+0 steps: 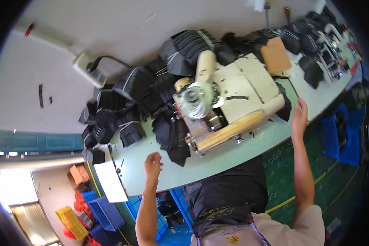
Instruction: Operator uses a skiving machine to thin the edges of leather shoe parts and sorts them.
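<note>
My left hand [152, 167] hovers over the near left part of the pale green table [135, 172], its fingers loosely bent and nothing visible in them. Just beyond it lies a loose pile of black fabric pieces [174, 139]. My right hand [300, 119] is at the table's right front edge with fingers stretched out. A thin dark line ends by its fingertips; whether that is a held thing, I cannot tell. Between my hands stands a cream sewing machine [248, 82], with a coil of whitish cord [197, 100] on it and a worn wooden strip [229, 130] along its front.
Tied bundles of black pieces [135, 84] line the wall side. A tan board [276, 56] rests behind the machine. Metal parts [330, 57] lie at the far right. Blue crates [342, 135] stand on the green floor, and a power strip [89, 69] hangs on the wall.
</note>
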{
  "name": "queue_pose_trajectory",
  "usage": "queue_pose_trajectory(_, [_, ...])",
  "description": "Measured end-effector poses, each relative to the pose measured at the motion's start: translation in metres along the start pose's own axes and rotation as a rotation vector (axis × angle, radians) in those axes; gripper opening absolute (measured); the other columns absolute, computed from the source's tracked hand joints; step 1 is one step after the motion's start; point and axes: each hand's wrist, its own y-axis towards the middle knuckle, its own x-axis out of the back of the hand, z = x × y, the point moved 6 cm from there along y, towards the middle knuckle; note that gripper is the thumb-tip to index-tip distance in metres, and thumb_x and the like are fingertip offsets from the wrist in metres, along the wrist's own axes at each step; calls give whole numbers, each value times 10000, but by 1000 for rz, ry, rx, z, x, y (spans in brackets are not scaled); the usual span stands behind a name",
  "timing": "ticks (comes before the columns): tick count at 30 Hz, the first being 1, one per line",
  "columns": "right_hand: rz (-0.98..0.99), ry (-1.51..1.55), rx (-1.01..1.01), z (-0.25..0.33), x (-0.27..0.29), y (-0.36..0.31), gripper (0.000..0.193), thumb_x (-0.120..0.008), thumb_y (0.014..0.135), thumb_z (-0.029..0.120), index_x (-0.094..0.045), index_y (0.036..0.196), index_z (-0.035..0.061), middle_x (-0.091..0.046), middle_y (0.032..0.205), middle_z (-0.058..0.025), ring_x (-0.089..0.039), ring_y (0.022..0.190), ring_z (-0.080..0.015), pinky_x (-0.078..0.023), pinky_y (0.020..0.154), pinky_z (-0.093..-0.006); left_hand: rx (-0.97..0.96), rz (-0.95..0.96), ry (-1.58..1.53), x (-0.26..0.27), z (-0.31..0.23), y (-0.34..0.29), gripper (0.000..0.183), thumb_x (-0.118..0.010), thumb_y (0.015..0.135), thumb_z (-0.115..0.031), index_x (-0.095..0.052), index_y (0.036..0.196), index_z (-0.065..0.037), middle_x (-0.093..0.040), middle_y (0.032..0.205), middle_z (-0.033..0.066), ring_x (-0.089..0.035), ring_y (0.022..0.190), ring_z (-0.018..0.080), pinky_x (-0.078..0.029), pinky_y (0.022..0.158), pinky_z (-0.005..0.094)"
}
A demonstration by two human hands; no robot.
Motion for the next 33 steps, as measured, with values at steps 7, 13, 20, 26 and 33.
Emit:
queue_pose_trajectory(7, [1336, 555, -198, 160, -101, -263, 327, -542, 981, 97, -536, 1296, 8, -651, 1142, -122, -661, 982, -162, -553, 835, -295, 82, -157, 65, -8, 1, 82, 714, -616, 864, -585, -579, 1237, 23, -656, 1013, 141, -633, 794, 202, -504, 593, 316])
queue_pose_trajectory(13, [935, 310, 292, 208, -235, -315, 575, -600, 910, 142, -370, 1395, -64, -420, 1398, -308, -433, 1317, -416, -377, 1063, -481, 71, -311, 306, -41, -42, 65, 859, -655, 797, -648, -525, 1298, 38, -518, 1284, 328, -485, 1251, 429, -407, 1035, 483])
queue_pose_trajectory(20, [828, -143, 197, 190, -301, -336, 721, -687, 837, 240, -374, 1421, -43, -268, 1502, -317, -274, 1378, -469, -207, 1147, -532, -65, -268, 319, -28, -36, 66, 746, -669, 815, -559, -511, 1353, -68, -527, 1304, 245, -506, 1220, 420, -436, 996, 501])
queue_pose_trajectory(26, [1203, 228, -38, 220, -300, -385, 704, -651, 884, 231, -333, 1442, -58, -274, 1513, -296, -291, 1394, -423, -253, 1152, -453, -107, -312, 439, 32, -37, 49, 720, -713, 792, -489, -521, 1362, -94, -484, 1359, 214, -428, 1275, 389, -374, 1033, 507])
queue_pose_trajectory(33, [951, 478, -415, 163, -310, -332, 573, -615, 897, 150, -402, 1407, 1, -427, 1432, -235, -440, 1326, -330, -348, 1098, -408, -323, -425, 630, 3, -63, 13, 678, -733, 784, -457, -542, 1310, -74, -525, 1240, 176, -463, 1195, 366, -378, 990, 497])
